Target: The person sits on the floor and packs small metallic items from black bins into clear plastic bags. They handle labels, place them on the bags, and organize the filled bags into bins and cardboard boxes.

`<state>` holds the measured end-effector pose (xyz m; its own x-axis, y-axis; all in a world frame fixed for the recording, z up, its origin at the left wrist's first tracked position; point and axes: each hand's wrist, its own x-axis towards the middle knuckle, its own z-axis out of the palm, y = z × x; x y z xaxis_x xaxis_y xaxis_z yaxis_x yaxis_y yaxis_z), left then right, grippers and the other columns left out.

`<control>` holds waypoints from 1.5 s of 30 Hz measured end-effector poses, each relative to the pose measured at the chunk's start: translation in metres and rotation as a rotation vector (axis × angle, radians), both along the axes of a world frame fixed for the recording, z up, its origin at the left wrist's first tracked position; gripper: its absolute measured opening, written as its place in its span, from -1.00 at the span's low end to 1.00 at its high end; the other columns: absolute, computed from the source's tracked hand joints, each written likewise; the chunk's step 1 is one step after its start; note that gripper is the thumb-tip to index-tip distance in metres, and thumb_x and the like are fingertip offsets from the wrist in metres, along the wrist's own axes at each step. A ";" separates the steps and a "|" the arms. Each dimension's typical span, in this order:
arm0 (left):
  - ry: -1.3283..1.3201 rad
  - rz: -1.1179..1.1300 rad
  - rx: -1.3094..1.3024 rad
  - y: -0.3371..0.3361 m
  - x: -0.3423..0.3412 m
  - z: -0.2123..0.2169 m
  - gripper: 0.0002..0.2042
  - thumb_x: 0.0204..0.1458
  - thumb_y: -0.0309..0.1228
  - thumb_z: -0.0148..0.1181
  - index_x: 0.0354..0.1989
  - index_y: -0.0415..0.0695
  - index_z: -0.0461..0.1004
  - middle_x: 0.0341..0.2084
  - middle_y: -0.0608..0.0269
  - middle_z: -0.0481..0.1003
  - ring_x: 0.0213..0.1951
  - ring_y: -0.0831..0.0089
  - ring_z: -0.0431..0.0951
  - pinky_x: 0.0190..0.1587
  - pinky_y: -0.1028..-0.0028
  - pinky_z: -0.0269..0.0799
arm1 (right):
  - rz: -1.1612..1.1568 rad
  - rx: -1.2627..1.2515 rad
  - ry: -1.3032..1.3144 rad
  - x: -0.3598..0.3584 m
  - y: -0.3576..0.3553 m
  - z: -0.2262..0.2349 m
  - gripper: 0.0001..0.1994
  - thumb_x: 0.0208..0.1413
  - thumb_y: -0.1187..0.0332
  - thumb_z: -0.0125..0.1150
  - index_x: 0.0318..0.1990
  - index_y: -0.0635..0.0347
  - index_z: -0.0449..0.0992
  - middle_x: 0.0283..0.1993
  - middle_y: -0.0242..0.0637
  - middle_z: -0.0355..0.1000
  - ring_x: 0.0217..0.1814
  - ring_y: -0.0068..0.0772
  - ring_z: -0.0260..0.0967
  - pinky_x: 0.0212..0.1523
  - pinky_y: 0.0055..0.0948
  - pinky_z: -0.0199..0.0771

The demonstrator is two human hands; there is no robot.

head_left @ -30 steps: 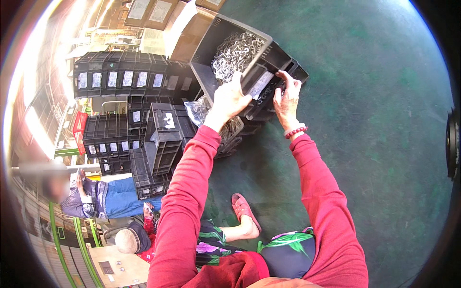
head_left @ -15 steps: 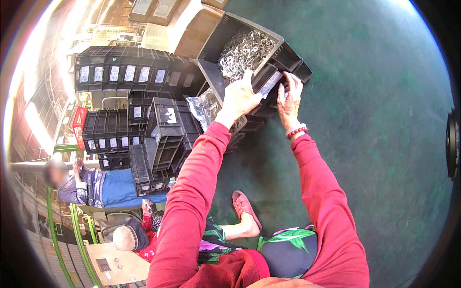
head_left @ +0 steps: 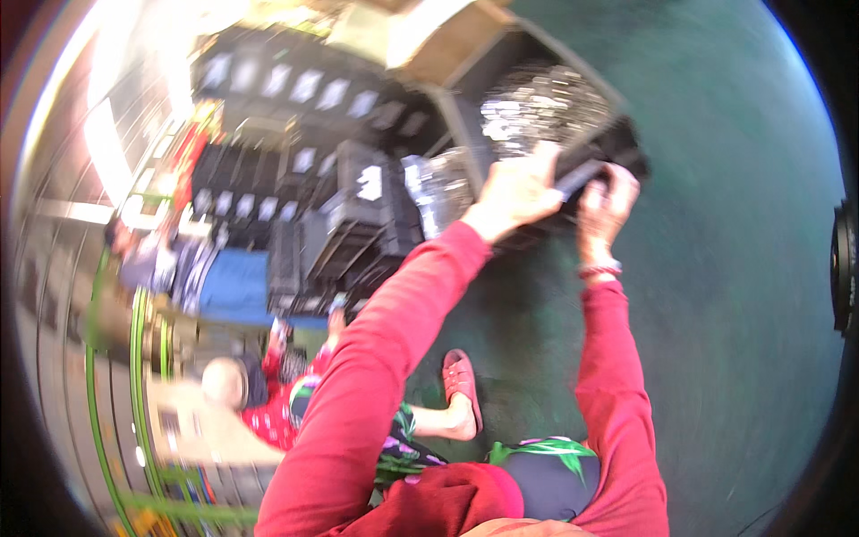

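A black plastic crate (head_left: 479, 67), blurred by motion, holds a heap of small shiny metal hook-like parts (head_left: 541, 112). My left hand (head_left: 519, 192) is closed on its near wall, with a finger up at the rim and the thumb lower down. Beside it, my right hand (head_left: 608, 210) has bent fingers at the same wall's right end. Between the two hands lies a pale label strip (head_left: 582, 176) on the crate. Blur hides the exact grip of the right fingertips. A clear plastic bag (head_left: 434, 192) of parts lies just left of my left hand.
Stacked black crates (head_left: 313, 116) with white labels fill the left side. A cardboard box (head_left: 465, 40) stands behind the parts crate. Two people are at the left, one in blue trousers (head_left: 234, 282), one wearing a pale cap (head_left: 224, 383). Green floor (head_left: 725, 268) spreads to the right.
The view has swung, so the crate and both hands appear farther right. Both hands keep about the same places on the crate. The person with the cap shows more red sleeve.
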<state>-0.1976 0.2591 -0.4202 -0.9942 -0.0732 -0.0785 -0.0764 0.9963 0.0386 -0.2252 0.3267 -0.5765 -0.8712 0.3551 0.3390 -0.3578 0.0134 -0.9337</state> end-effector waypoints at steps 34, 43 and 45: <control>0.009 -0.048 -0.022 0.014 0.008 -0.016 -0.50 -0.26 -0.33 0.17 -0.09 -0.24 0.21 -0.51 -0.09 0.49 -0.36 0.02 0.54 -0.23 0.21 0.43 | 0.092 -0.285 -0.218 0.006 0.014 -0.009 -0.93 0.02 0.50 0.07 -0.31 0.25 0.40 -0.35 -0.14 0.38 -0.30 -0.20 0.37 -0.22 -0.36 0.36; 0.059 -0.093 -0.080 -0.004 0.008 -0.019 -0.53 -0.26 -0.35 0.17 -0.12 -0.23 0.21 -0.56 -0.02 0.50 -0.39 0.07 0.55 -0.26 0.26 0.45 | -0.039 -0.259 -0.151 0.012 -0.003 -0.005 -0.75 -0.10 0.49 0.27 -0.20 0.20 0.49 -0.26 -0.31 0.39 -0.34 -0.45 0.34 -0.27 -0.52 0.37; 0.055 -0.073 -0.071 -0.004 0.006 -0.019 -0.54 -0.25 -0.35 0.16 -0.13 -0.23 0.21 -0.57 -0.03 0.49 -0.40 0.06 0.55 -0.27 0.25 0.45 | 0.000 -0.433 -0.213 0.012 -0.008 -0.003 -0.82 -0.04 0.50 0.24 -0.22 0.22 0.51 -0.32 -0.43 0.40 -0.35 -0.65 0.29 -0.29 -0.63 0.33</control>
<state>-0.1912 0.2549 -0.4391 -0.9998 -0.0036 -0.0210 -0.0030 0.9995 -0.0304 -0.2136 0.3187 -0.5791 -0.9050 0.4246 -0.0256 -0.1585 -0.3924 -0.9060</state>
